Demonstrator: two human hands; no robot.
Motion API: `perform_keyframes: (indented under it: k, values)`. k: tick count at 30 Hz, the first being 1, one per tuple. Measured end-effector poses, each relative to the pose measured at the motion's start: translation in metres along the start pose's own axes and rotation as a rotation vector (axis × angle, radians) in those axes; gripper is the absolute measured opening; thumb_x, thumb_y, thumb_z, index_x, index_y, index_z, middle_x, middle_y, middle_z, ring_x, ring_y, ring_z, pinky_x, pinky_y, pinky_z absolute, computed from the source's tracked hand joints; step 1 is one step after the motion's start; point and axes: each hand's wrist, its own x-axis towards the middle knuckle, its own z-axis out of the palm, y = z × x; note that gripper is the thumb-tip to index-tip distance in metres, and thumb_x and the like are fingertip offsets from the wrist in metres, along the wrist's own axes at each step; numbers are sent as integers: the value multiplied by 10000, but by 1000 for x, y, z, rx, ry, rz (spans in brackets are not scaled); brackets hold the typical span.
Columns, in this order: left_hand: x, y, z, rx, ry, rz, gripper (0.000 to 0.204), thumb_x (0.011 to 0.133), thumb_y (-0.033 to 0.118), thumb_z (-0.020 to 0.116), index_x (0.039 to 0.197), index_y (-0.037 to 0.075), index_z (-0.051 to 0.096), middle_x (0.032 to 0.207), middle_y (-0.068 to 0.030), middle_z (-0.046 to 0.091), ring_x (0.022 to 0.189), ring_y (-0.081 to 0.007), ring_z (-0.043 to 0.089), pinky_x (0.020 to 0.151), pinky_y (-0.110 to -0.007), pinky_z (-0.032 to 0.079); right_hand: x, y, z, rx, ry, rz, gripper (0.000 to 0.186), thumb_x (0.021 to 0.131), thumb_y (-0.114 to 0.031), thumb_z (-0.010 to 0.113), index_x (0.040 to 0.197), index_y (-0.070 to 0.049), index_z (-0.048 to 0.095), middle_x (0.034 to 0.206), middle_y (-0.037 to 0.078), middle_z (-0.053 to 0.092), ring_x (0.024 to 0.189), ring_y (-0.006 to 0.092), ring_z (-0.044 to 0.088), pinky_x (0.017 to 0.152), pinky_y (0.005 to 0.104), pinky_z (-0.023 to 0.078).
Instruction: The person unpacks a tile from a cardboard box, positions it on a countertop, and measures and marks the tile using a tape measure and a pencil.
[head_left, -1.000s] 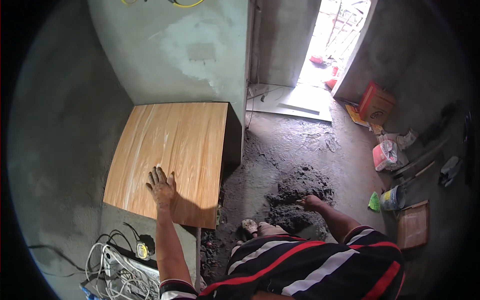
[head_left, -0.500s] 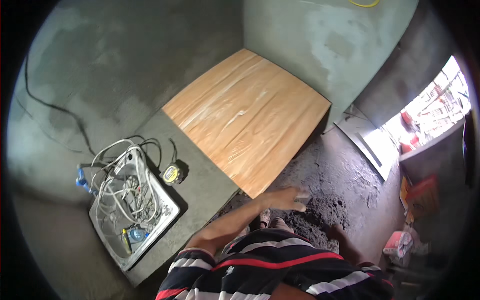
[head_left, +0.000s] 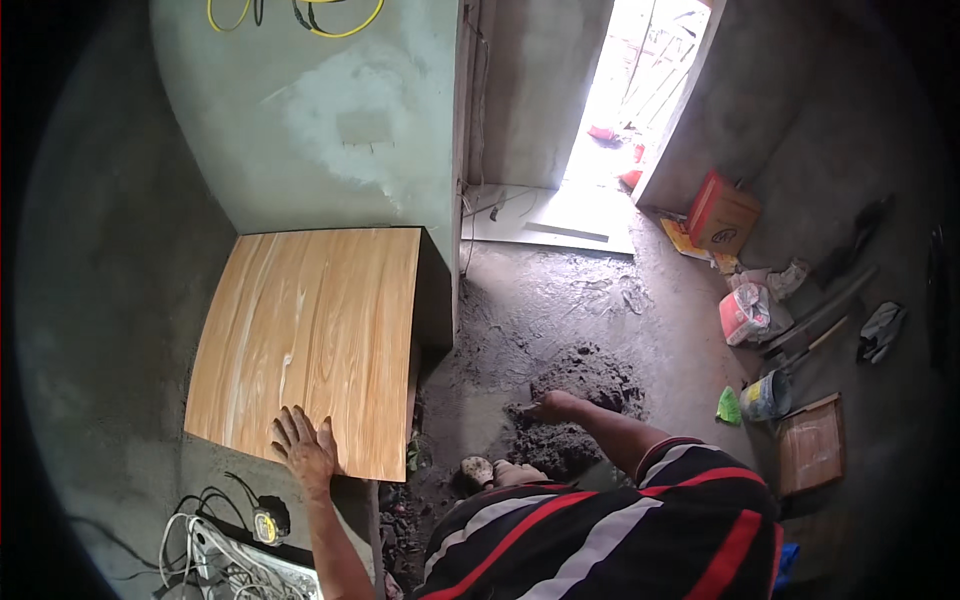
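Note:
A large panel with a light wood-grain face (head_left: 330, 340) lies on a grey cement ledge, its far edge by the pale wall. My left hand (head_left: 303, 455) is flat on the panel's near edge, fingers spread. Further right, my right hand (head_left: 553, 405) is low over a heap of dark wet mortar (head_left: 600, 380) on the floor. Its fingers are curled closed; anything in them is too dark to make out. A yellow and black tape measure (head_left: 268, 522) lies on the ledge close to my left forearm.
A white basin (head_left: 210, 545) with tangled cables is at the lower left. At right lie a cardboard box (head_left: 722, 220), a red and white bag (head_left: 745, 313), a bucket (head_left: 768, 395) and a small wooden board (head_left: 812, 445). A pale slab (head_left: 550, 222) lies by the bright doorway.
My view has swung right, toward the doorway. My left hand, earlier in the air past the panel's corner, now rests on the panel. My right arm has extended forward over the mortar.

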Motion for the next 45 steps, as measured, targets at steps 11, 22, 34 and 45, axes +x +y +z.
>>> perform_keyframes:
  k: [11, 22, 34, 45]
  values:
    - [-7, -6, 5, -99, 97, -93, 705, 1034, 592, 424, 1552, 117, 468, 1649, -140, 373, 1523, -444, 282, 1192, -656, 225, -85, 33, 7, -326, -98, 64, 306, 871, -395, 738, 1029, -134, 757, 786, 176, 699, 769, 387, 679, 688, 497, 531]
    - [6, -25, 34, 15, 311, -263, 649, 1011, 495, 561, 1481, 50, 518, 1553, -280, 432, 1436, -495, 377, 1155, -637, 304, 51, -124, -120, 663, 91, 285, 599, 980, -628, 570, 924, -62, 760, 684, 83, 695, 576, 178, 603, 532, 385, 486]
    - [-1, -157, 11, -199, 130, -454, 509, 979, 316, 679, 1336, -28, 562, 1270, -251, 564, 1163, -302, 582, 1038, -441, 448, 208, -231, -255, 1107, 197, 85, 507, 1012, -514, 628, 943, -16, 694, 639, 25, 589, 487, 80, 475, 424, 261, 351]
    - [5, -48, -26, -1237, 453, -1196, 696, 961, 454, 656, 1426, -42, 504, 1359, -242, 563, 1275, -405, 554, 1036, -555, 457, 279, -227, -350, 803, 547, -179, 408, 1058, -382, 582, 888, -28, 695, 618, -11, 531, 563, 84, 477, 530, 270, 368]
